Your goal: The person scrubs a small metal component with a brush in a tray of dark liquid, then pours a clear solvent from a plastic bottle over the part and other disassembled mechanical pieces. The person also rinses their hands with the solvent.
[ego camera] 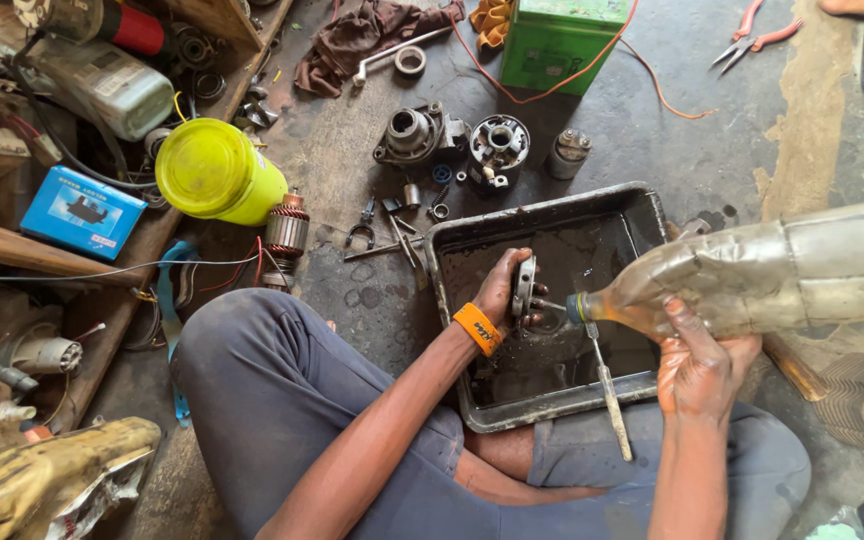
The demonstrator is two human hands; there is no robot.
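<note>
Looking down from the head camera, I see my knees in grey trousers at the bottom edge, and just past them the black metal tray (642, 215) resting on the oily concrete floor. My right hand (697, 365) is wrapped from below around the neck end of a clear plastic bottle (752, 280), fingers curled tight on it; the bottle lies nearly level with its mouth pointing left over the tray, close to the part in my other hand. My left hand (500, 290), with an orange wristband (477, 328) on the wrist, is closed around a small round metal part (524, 287) held on edge above the dark wet bottom of the tray. A screwdriver (607, 385) lies across the tray's near rim, its tip toward me.

Beyond the tray (spread over the floor) sit two motor housings (414, 133), a small cylinder (569, 152) and loose bits of hardware. Left of those stands a copper-wound armature (286, 230) beside a yellow-lidded tub (214, 170), with a blue box (82, 212) further left. Farthest off are a green battery (557, 40), a brown rag (362, 40) and red-handled pliers (752, 40).
</note>
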